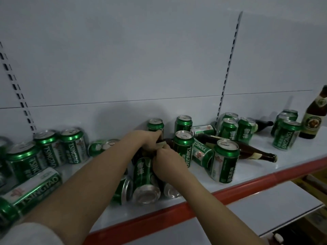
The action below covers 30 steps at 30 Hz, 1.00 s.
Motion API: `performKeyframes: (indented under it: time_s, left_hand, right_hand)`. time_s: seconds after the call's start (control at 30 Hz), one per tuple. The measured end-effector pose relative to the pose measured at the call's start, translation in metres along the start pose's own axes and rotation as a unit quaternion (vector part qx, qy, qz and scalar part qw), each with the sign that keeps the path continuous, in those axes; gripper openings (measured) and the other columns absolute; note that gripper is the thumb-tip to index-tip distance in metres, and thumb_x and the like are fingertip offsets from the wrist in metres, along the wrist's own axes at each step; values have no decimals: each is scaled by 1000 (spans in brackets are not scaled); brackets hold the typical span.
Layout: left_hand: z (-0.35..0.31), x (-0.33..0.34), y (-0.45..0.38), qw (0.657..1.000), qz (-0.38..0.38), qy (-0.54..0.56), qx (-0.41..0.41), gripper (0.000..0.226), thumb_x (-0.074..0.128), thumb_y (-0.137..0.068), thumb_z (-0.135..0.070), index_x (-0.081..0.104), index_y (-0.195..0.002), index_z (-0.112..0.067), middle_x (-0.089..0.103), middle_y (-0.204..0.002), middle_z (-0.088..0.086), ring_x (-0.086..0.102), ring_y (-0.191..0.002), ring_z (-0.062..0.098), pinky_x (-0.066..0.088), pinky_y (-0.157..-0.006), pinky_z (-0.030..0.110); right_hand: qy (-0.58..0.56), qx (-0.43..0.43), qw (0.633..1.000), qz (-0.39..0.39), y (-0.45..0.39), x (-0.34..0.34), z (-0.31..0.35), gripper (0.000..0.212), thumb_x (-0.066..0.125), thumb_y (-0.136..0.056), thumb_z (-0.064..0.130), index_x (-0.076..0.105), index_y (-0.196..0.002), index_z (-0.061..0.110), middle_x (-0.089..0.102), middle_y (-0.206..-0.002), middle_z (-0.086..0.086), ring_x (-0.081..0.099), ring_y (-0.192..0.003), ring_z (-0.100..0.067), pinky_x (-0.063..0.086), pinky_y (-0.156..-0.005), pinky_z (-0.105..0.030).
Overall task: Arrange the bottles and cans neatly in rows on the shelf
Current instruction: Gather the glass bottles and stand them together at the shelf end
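Green beer cans and brown bottles lie jumbled on a white shelf (265,167) with a red front edge. My left hand (150,140) and my right hand (166,161) meet at the shelf's middle, both closed on a brown bottle (169,142) lying among the cans; most of that bottle is hidden by my hands. A green can (145,179) lies on its side just below my hands. An upright can (184,145) stands right of them. Another brown bottle (247,151) lies flat further right. One brown bottle (315,119) stands upright at the far right.
Upright cans (53,149) stand grouped at the left, with a toppled can (33,190) in front. More cans (286,135) cluster at the right against the white back panel (141,59). A slotted upright (228,71) splits the panel. A lower shelf (265,214) shows below.
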<state>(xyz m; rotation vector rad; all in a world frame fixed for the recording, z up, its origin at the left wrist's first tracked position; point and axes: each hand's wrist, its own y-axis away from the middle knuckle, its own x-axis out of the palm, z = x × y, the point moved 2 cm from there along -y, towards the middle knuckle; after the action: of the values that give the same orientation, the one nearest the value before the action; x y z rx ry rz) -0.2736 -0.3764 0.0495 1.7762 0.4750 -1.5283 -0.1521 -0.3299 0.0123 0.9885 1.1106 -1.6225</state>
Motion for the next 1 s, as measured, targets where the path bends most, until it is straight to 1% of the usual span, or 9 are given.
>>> performKeyframes:
  time_s: [0.23,0.33,0.5,0.6,0.67,0.73,0.8,0.87,1.0]
  left_hand:
    - [2,-1,6,1000,-1,22,16,45,63,-90,-37,42,-127,-20,57,-124,7,57,-108,27,47,-96,48]
    - [3,-1,7,1000,-7,15,15,41,61,-90,-41,45,-120,-17,59,-115,8,59,-102,27,48,-92,47]
    - [6,-12,14,1000,-13,15,8,41,53,-96,-42,48,-125,-13,60,-119,8,58,-107,28,46,-95,45]
    - [8,-22,20,1000,-23,10,0,41,51,-97,-36,51,-128,-9,61,-122,12,60,-108,30,46,-92,43]
    - [11,-28,26,999,-31,15,-5,40,47,-100,-36,51,-129,-9,60,-124,11,59,-109,30,46,-93,42]
    - [13,-35,31,998,-39,49,4,35,47,-101,-31,55,-126,-8,63,-121,11,60,-108,31,48,-93,42]
    - [16,-46,38,994,-55,96,14,28,55,-96,-21,58,-122,-9,65,-114,10,61,-104,30,49,-87,39]
    - [20,-57,47,986,-75,148,13,38,66,-88,-18,54,-124,-15,63,-113,5,62,-102,25,53,-88,38]
    - [31,-71,66,950,-121,286,32,48,74,-84,-17,51,-127,-18,65,-113,3,66,-103,24,54,-94,46]
  right_hand:
    - [19,0,1000,16,-2,-3,5,33,45,-99,16,59,-124,-1,46,-134,-23,57,-109,-38,45,-88,-39]
    - [16,-1,999,30,-3,-6,5,33,45,-100,15,58,-125,-1,45,-134,-22,57,-109,-38,43,-85,-37]
    - [4,-9,999,36,-5,-17,9,27,45,-97,9,61,-116,-2,43,-129,-21,57,-96,-37,39,-77,-35]
    - [-17,-24,999,17,-10,-22,11,22,46,-96,6,61,-110,-1,44,-126,-21,47,-82,-31,37,-77,-32]
    - [-48,-37,998,-15,-14,-27,11,17,47,-96,6,60,-106,1,48,-124,-21,49,-91,-32,36,-77,-31]
    - [-96,-46,992,-67,-17,-32,11,22,48,-98,7,56,-116,0,48,-125,-19,50,-104,-34,39,-82,-34]
    - [-173,-35,974,-140,-20,-36,11,25,51,-99,9,49,-121,-2,46,-122,-17,48,-107,-35,42,-88,-40]
    - [-263,8,943,-205,-23,-39,9,23,57,-98,15,45,-113,3,44,-116,-12,49,-101,-29,42,-80,-36]
    - [-440,74,868,-217,-33,-45,7,44,63,-97,31,36,-125,10,50,-121,-6,55,-104,-21,45,-80,-32]
